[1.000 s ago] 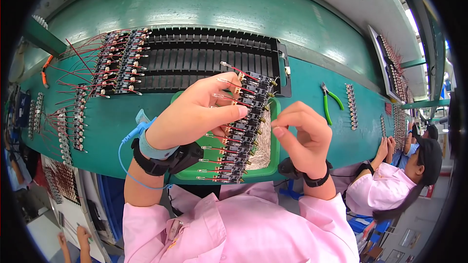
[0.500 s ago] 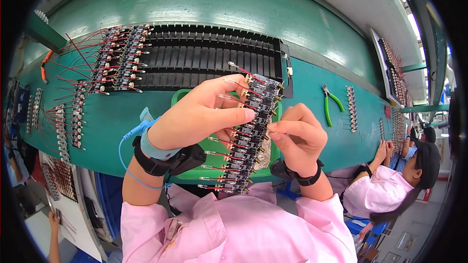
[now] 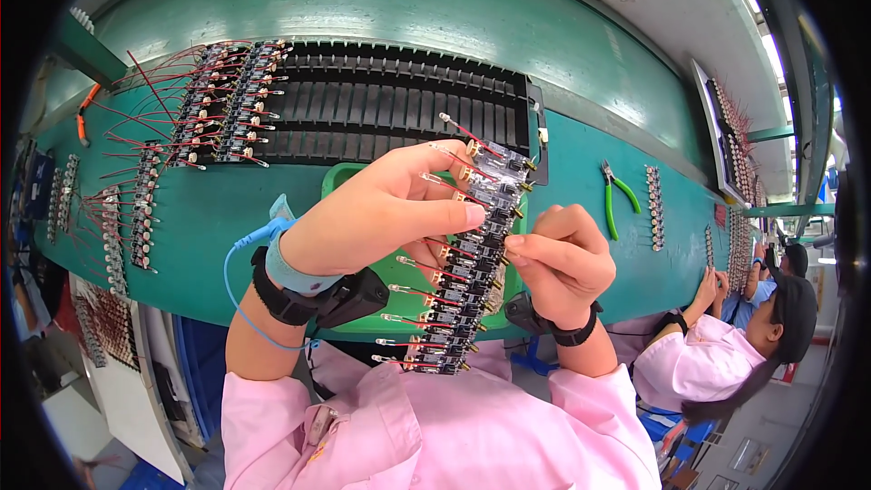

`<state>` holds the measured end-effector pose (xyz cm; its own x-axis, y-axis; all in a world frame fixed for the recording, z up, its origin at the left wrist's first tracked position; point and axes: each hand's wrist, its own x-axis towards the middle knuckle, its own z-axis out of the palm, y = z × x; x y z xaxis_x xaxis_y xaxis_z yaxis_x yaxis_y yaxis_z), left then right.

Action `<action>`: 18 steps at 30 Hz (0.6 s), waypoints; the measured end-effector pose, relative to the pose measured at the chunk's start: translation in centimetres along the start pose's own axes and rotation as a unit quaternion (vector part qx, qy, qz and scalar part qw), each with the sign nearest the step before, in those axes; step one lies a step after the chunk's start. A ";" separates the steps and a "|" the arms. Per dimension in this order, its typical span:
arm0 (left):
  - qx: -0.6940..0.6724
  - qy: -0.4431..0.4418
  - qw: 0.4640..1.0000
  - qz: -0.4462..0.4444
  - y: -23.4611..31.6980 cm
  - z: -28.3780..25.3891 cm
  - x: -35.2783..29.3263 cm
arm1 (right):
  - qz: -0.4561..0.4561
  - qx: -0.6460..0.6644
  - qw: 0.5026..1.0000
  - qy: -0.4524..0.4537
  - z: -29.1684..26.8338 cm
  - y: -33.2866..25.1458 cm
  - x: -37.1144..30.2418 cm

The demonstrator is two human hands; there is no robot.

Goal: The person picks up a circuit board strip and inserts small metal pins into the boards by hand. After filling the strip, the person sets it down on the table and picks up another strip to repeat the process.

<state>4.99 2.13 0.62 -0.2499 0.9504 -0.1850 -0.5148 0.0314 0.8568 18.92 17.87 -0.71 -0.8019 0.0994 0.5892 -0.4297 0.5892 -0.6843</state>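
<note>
My left hand point(image 3: 386, 213) is closed on a long strip of small black circuit boards point(image 3: 463, 286), its thumb across the upper part. The strip slants down toward my chest. Along its left side, red-wired clear LEDs point(image 3: 399, 289) stick out; brass-coloured pins line its right side. At that right edge my right hand point(image 3: 572, 263) pinches thumb and forefinger together, and whatever lies between the fingertips is too small to make out. Under the strip and my hands sits a green tray point(image 3: 340, 179), mostly covered.
Behind my hands lies a black slotted rack point(image 3: 372, 104), with wired board strips point(image 3: 245, 104) at its left end. Green-handled cutters point(image 3: 610, 200) and another board strip point(image 3: 655, 209) rest to the right. More strips point(image 3: 145, 209) lie left. A co-worker in pink point(image 3: 699, 358) sits at right.
The strip and both hands have shifted slightly right in the picture. My left hand keeps its hold, and my right fingertips stay pinched at the strip's edge.
</note>
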 end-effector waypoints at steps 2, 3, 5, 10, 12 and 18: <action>-0.012 -0.002 1.000 -0.004 0.2 0.1 -0.1 | -0.020 -0.012 1.000 -0.002 0.0 0.0 0.0; -0.018 -0.003 1.000 -0.006 0.3 0.2 -0.1 | -0.031 -0.018 0.999 -0.003 0.0 0.0 0.1; -0.010 -0.001 1.000 -0.004 0.1 0.0 0.0 | -0.023 -0.011 1.000 0.005 0.0 -0.1 0.1; 0.012 0.014 1.000 -0.004 0.0 0.0 0.2 | 0.057 0.068 0.994 0.068 0.2 -0.5 -0.3; 0.016 0.020 1.000 -0.005 0.1 0.0 0.1 | 0.089 0.099 0.987 0.091 0.2 -0.6 -0.2; 0.004 0.030 1.000 0.010 0.1 -0.2 0.2 | 0.137 -0.025 0.990 -0.029 -0.5 -0.8 0.3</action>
<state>4.69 2.28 0.57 -0.3080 0.9310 -0.1960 -0.5033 0.0153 0.8640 19.26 17.79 0.19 -0.9081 0.2164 0.3584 -0.1728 0.5861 -0.7916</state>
